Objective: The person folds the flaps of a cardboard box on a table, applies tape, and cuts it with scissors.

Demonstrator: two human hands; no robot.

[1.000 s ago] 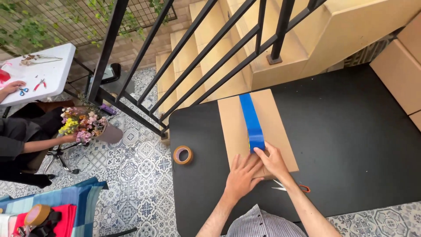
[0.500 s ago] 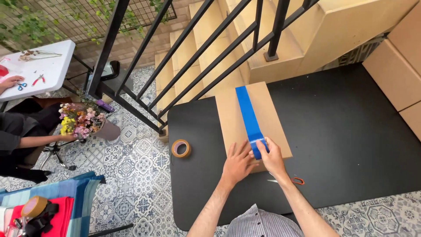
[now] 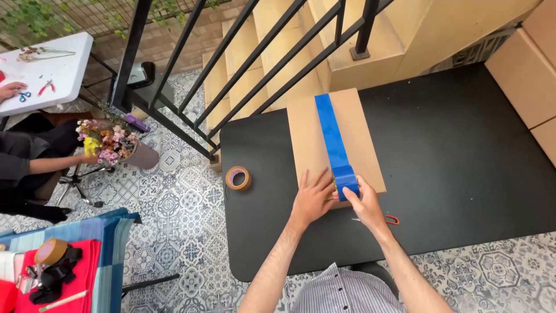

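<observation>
Patterned tile floor (image 3: 174,203), black railing (image 3: 231,69), stairs (image 3: 272,52).

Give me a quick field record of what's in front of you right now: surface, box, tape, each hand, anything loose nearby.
surface: black table
box: flat cardboard box lying on the table's left part
tape on box: blue tape strip running down the middle of the box
left hand: pressed flat on the box beside the strip
right hand: grip on the blue tape roll at the box's near edge
loose items: brown tape roll at the table's left edge; orange-handled scissors partly hidden by the right wrist
bystander: another person's arm holding a flower bouquet, far left
</observation>
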